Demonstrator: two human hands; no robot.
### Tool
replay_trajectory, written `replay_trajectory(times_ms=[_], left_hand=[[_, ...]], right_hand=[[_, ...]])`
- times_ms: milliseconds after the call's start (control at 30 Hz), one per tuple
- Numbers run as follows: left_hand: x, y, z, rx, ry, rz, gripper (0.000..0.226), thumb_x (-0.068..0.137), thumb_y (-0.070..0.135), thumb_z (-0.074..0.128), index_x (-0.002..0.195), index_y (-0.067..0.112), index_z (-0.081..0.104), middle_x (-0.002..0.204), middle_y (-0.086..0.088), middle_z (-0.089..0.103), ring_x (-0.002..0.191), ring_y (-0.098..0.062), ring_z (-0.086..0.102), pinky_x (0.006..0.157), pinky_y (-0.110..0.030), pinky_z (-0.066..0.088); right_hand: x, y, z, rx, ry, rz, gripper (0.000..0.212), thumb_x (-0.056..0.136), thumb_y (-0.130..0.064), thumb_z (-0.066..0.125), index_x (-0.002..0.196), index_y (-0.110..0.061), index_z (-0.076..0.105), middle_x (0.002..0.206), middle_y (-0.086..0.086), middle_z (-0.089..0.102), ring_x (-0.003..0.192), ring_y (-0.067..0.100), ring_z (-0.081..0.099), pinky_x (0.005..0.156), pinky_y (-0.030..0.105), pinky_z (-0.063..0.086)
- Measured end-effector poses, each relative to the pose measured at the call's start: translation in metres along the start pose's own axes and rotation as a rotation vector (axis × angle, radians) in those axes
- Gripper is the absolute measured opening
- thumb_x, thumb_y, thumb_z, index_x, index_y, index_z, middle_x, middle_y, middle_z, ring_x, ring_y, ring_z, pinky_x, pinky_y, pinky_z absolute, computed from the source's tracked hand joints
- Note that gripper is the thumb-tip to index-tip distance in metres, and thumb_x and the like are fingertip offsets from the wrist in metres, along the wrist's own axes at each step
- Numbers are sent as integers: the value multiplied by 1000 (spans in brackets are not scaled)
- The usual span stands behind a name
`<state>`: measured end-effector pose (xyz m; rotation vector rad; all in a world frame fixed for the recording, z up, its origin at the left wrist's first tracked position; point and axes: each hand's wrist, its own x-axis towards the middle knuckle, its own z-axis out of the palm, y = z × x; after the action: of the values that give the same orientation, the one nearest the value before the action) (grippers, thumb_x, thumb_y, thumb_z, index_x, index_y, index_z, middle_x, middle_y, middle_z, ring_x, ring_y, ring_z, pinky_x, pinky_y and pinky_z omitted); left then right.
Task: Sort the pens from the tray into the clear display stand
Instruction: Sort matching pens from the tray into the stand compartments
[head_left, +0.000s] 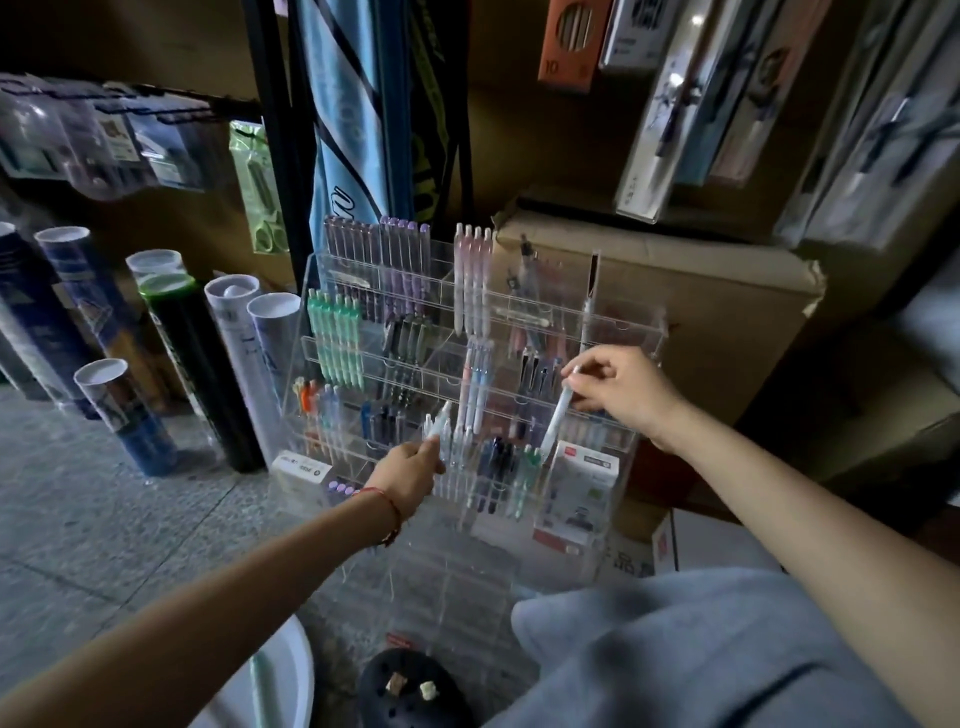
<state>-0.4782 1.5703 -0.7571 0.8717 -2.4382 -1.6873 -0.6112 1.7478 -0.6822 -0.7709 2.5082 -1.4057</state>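
My right hand (623, 395) pinches a pale blue pen (557, 415) near its upper end between thumb and fingertips. The pen slants down and to the left, its lower end pointing into a compartment on the right side of the clear display stand (640, 323), just above the bottom row. My left hand (410, 474) curls its fingers round a clear-bodied pen (443, 423) that stands almost upright at the bottom row, left of centre, among other clear pens there. I cannot tell whether its tip already sits in the slot.

The tiered stand holds mint green pens (337, 338) on the left, purple pens (402, 249) along the top, pink pens (472, 275) beside them and dark blue pens (496, 462) in the bottom row. A small white product box (582, 483) leans in its lower right corner.

A red string bracelet (390, 512) circles my left wrist. The white tray (291, 691) shows at the lower left edge, near my left forearm. Behind the stand sits a cardboard box (701, 312); to its left, shuttlecock tubes (228, 364) stand on the stone floor (78, 519). My grey trouser knee (675, 649) and a black clog (410, 686) fill the foreground.
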Motion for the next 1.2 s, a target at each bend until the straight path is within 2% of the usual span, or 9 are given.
replay_trajectory(times_ms=[133, 200, 367, 533, 667, 800, 933, 1033, 1200], left_hand=[[-14, 5, 25, 70, -134, 54, 36, 101, 30, 28, 74, 16, 47, 64, 1, 45, 51, -8, 36, 40, -13, 33], [-16, 5, 33, 113, -142, 80, 35, 101, 27, 28, 72, 17, 46, 64, 2, 47, 52, -8, 38, 44, -16, 33], [-11, 5, 38, 138, -98, 93, 34, 101, 24, 29, 75, 13, 48, 63, 1, 47, 53, -10, 40, 49, -22, 33], [-7, -10, 23, 197, 11, 66, 32, 101, 26, 29, 97, 4, 51, 66, 2, 45, 52, -9, 38, 44, -17, 29], [-7, -31, -8, 220, 155, 18, 29, 100, 25, 31, 92, 5, 50, 65, -1, 45, 53, -10, 38, 44, -19, 28], [-6, -56, -34, 165, 190, -60, 22, 99, 18, 35, 99, 3, 52, 66, -3, 47, 55, -13, 41, 47, -22, 30], [-4, -65, -45, 138, 170, -43, 13, 99, 18, 37, 100, 11, 47, 65, -3, 48, 55, -14, 44, 47, -22, 32], [4, -61, -46, 87, 117, -40, 16, 98, 16, 38, 90, 9, 50, 63, -5, 50, 53, -16, 44, 49, -25, 36], [7, -45, -39, 47, 43, 0, 28, 97, 12, 43, 69, 14, 50, 63, -2, 53, 55, -11, 48, 49, -14, 39]], right_hand=[[-6, 13, 12, -53, -106, 49, 10, 89, 0, 57, 95, -2, 64, 88, 7, 60, 88, 21, 63, 71, 26, 58], [-6, 12, 11, -59, -93, 39, 10, 89, 0, 57, 95, -2, 64, 88, 7, 61, 88, 23, 64, 72, 29, 58], [-9, 7, -4, -81, 95, -94, 10, 87, -1, 60, 88, -9, 65, 95, 12, 65, 86, 23, 66, 77, 37, 58], [-22, -13, 2, -24, 288, -291, 9, 87, -5, 59, 92, -6, 66, 87, 10, 66, 81, 28, 65, 74, 41, 56], [-38, -22, 48, -73, 34, -284, 11, 90, -7, 57, 97, -6, 64, 89, 12, 67, 76, 28, 65, 68, 35, 56], [-32, -19, 95, -92, -95, -229, 15, 91, -9, 56, 103, -6, 65, 88, 0, 62, 74, 11, 58, 74, 23, 52], [-25, -16, 115, -179, -199, -176, 15, 92, -14, 55, 103, -10, 65, 96, 0, 64, 87, 14, 57, 84, 30, 50], [-17, -13, 118, -159, -196, -93, 15, 91, -12, 56, 101, -8, 66, 101, 4, 66, 93, 18, 59, 88, 31, 48], [-1, -7, 128, -25, -118, 33, 11, 87, -3, 60, 94, -3, 68, 81, -2, 61, 92, 25, 63, 89, 43, 52]])
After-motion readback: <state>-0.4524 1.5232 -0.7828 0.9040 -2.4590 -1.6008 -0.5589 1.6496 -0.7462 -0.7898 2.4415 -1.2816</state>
